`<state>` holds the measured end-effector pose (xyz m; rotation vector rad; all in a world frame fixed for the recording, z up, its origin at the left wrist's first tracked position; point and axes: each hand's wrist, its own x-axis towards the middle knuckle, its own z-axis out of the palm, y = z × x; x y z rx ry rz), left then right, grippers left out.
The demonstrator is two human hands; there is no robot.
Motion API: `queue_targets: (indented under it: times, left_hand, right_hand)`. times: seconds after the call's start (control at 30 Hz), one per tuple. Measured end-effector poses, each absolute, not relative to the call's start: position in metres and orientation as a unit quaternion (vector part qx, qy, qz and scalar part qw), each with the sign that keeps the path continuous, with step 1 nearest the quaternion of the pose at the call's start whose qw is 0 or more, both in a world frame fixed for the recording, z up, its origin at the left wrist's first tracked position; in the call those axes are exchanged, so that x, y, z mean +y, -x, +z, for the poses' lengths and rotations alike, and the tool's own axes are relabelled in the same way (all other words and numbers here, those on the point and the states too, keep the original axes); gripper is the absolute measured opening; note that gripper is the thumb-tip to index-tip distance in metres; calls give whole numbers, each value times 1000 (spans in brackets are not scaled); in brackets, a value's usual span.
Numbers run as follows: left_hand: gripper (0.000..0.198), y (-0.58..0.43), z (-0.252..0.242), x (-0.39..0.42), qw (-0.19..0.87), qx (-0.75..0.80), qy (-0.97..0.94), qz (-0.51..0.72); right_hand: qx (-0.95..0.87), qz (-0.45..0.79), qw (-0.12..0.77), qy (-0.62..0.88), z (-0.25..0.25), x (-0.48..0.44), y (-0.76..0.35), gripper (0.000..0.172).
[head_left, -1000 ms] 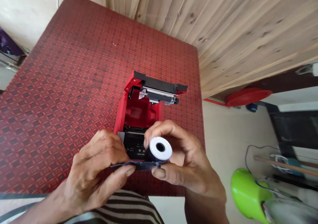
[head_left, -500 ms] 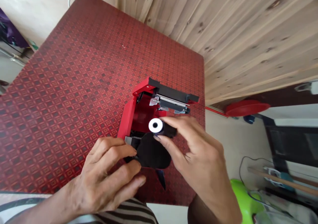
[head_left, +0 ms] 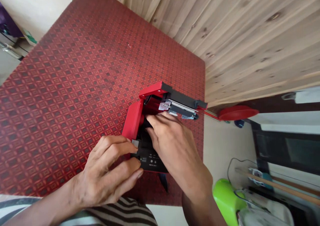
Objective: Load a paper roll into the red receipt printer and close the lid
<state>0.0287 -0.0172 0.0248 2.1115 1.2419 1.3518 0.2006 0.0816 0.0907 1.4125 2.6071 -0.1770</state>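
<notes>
A small red and black printer [head_left: 132,120] stands on the table with its lid [head_left: 181,99] swung up. Under the lid show a metal strip and a dark roller. My right hand [head_left: 175,146] reaches down into the paper compartment, thumb and fingers closed around a black paper roll [head_left: 147,124]; most of the roll is hidden by the hand. My left hand [head_left: 107,169] grips the printer's near left corner, fingers bent beside a grey latch [head_left: 135,143]. The black front panel [head_left: 152,161] carries small white symbols and print.
The table has a red patterned cover [head_left: 82,69]. A dark strip [head_left: 163,182] sticks out under the printer's near side. Wooden boards [head_left: 225,29] rise beyond the table. At right are a red basin [head_left: 237,113] and a bright green container [head_left: 226,199].
My right hand has moved the roll down and into the compartment, so its white end and loose black flap no longer show. The front panel's symbols are now visible. My left hand stays at the corner.
</notes>
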Motion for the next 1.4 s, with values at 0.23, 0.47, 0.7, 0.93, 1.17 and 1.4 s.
queue_targets:
  times: [0.23, 0.47, 0.7, 0.93, 1.17, 1.4]
  left_hand:
    - [9, -29, 24, -19, 180, 435, -739, 482]
    - [13, -27, 23, -19, 182, 435, -739, 482]
    - [18, -29, 18, -20, 184, 426, -746, 478]
    - [14, -32, 23, -19, 155, 448, -747, 467]
    - [12, -36, 26, -19, 146, 473, -735, 464]
    - [15, -25, 42, 3, 164, 449, -762, 437]
  right_hand:
    - [851, -107, 132, -497, 86, 93, -195, 22]
    - [871, -134, 9, -473, 85, 85, -212, 29]
    - [859, -291, -55, -418, 105, 58, -241, 26]
    - [827, -341, -144, -422, 93, 58, -250, 18]
    - [806, -372, -213, -407, 87, 63, -253, 15]
    - [814, -330, -235, -417, 80, 59, -250, 17]
